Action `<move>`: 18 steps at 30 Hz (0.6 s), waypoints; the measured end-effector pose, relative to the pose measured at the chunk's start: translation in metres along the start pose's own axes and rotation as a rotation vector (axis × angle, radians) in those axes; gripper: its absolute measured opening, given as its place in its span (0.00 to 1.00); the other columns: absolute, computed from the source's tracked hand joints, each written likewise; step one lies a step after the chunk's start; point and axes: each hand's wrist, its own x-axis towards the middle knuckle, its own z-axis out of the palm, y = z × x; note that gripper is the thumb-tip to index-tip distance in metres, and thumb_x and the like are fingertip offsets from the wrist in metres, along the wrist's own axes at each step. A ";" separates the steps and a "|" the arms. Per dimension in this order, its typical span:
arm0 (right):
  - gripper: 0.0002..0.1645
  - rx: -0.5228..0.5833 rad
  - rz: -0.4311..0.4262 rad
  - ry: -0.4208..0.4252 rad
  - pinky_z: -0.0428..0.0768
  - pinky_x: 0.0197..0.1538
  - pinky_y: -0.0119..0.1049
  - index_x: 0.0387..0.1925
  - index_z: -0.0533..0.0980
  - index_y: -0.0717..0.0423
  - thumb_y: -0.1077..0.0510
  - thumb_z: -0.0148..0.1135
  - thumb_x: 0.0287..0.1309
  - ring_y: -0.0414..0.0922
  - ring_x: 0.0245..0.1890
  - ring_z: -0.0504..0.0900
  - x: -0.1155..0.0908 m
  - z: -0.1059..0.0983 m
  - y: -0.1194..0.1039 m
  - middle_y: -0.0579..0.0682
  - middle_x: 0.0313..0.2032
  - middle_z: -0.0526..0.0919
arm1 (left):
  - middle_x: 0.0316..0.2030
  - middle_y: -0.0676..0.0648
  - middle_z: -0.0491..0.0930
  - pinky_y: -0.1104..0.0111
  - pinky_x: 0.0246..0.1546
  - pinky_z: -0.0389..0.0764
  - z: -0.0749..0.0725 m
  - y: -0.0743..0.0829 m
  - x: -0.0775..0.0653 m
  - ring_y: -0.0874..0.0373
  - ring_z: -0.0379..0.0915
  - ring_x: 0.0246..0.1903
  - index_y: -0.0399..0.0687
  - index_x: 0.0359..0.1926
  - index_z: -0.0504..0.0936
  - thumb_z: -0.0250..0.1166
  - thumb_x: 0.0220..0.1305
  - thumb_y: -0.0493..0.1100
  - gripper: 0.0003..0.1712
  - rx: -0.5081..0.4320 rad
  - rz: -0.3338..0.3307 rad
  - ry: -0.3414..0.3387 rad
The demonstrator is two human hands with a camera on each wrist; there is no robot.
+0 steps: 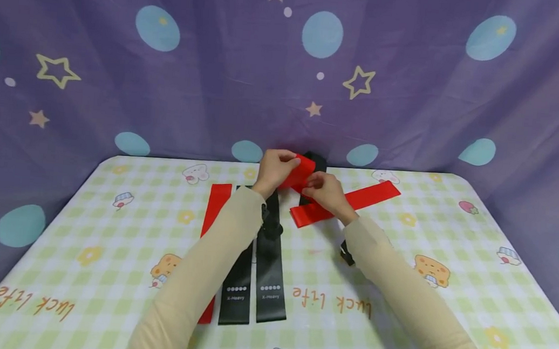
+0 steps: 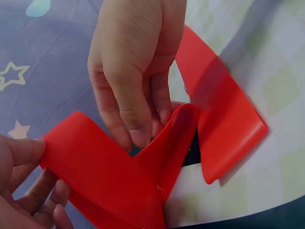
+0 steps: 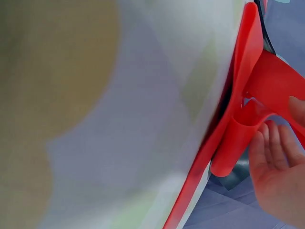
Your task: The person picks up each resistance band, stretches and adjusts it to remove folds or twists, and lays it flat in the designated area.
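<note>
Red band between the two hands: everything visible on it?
The red band is a wide, smooth, slightly shiny strip, rubber-like in look. It is bent into loops and held up near the table's far edge, a black band showing behind it. The left hand pinches it; the right hand's fingers are at its lower part, their grip unclear.
</note>
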 end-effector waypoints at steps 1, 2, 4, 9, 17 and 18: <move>0.14 -0.003 -0.018 0.009 0.79 0.51 0.45 0.44 0.77 0.65 0.62 0.64 0.56 0.54 0.43 0.80 0.001 0.000 -0.001 0.61 0.42 0.83 | 0.44 0.42 0.84 0.62 0.51 0.77 -0.001 0.001 0.000 0.51 0.76 0.47 0.40 0.44 0.85 0.64 0.62 0.41 0.12 0.000 0.006 -0.002; 0.14 -0.005 -0.035 0.016 0.79 0.51 0.45 0.43 0.77 0.65 0.62 0.64 0.56 0.54 0.42 0.80 0.002 0.000 -0.002 0.60 0.42 0.83 | 0.44 0.42 0.84 0.62 0.51 0.77 -0.002 0.003 0.000 0.51 0.76 0.47 0.41 0.44 0.85 0.64 0.62 0.42 0.12 -0.006 0.013 -0.003; 0.13 -0.003 -0.054 0.026 0.79 0.52 0.46 0.42 0.78 0.64 0.61 0.64 0.56 0.54 0.42 0.80 0.003 0.000 -0.004 0.60 0.40 0.83 | 0.44 0.42 0.84 0.62 0.52 0.77 -0.003 0.005 0.001 0.51 0.76 0.47 0.40 0.45 0.85 0.64 0.63 0.42 0.13 -0.028 0.028 -0.005; 0.14 0.054 -0.044 0.041 0.79 0.53 0.45 0.44 0.78 0.63 0.59 0.64 0.57 0.53 0.42 0.81 0.006 0.001 -0.010 0.59 0.40 0.84 | 0.45 0.42 0.84 0.62 0.52 0.77 -0.006 0.010 0.002 0.51 0.77 0.47 0.40 0.46 0.84 0.64 0.62 0.42 0.14 -0.089 0.054 -0.002; 0.14 0.058 -0.042 0.102 0.80 0.43 0.41 0.43 0.80 0.64 0.58 0.64 0.58 0.50 0.34 0.79 0.007 0.000 -0.019 0.60 0.37 0.85 | 0.45 0.39 0.83 0.64 0.50 0.78 -0.008 0.020 0.002 0.50 0.79 0.46 0.38 0.47 0.83 0.64 0.62 0.40 0.14 -0.163 0.055 0.009; 0.14 0.061 -0.042 0.101 0.80 0.43 0.40 0.43 0.80 0.64 0.58 0.64 0.58 0.50 0.34 0.79 0.007 0.000 -0.020 0.60 0.37 0.85 | 0.45 0.39 0.83 0.64 0.50 0.78 -0.008 0.021 0.002 0.50 0.79 0.46 0.37 0.47 0.83 0.64 0.62 0.40 0.15 -0.180 0.041 0.012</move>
